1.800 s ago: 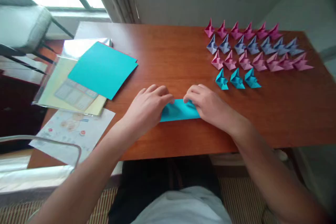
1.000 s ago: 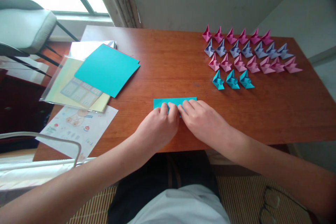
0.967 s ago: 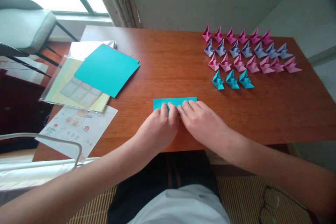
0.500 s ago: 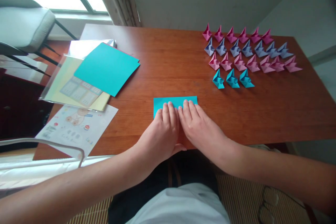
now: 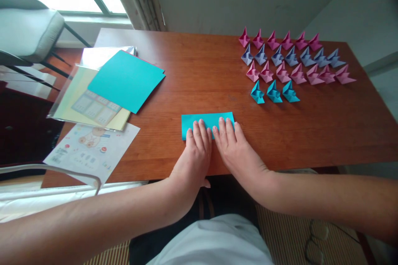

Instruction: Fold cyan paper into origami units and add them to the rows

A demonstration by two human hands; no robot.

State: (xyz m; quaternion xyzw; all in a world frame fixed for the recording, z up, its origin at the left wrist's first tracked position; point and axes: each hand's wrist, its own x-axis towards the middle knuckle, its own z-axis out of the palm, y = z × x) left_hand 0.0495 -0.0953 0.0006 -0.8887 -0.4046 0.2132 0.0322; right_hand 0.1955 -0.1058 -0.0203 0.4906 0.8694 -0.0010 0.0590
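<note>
Both our hands lie flat across a folded strip of turquoise paper.
Our left hand (image 5: pixel 194 159) and right hand (image 5: pixel 236 149) are spread open, fingers almost straight and slightly parted, clasping nothing; beneath their fingertips rests the smooth, narrow, rectangular paper strip (image 5: pixel 211 120), on the glossy, wood-grained table (image 5: pixel 192 87). Beyond our right hand, we see sharp-pointed, creased paper figures (image 5: pixel 291 59) in four rows: magenta, lavender, pink and turquoise. Beyond our left hand and off to its left, flat turquoise sheets (image 5: pixel 127 80) overlap a shiny, clear plastic packet (image 5: pixel 66 95); nearer us lies a thin printed sheet (image 5: pixel 90 153).
</note>
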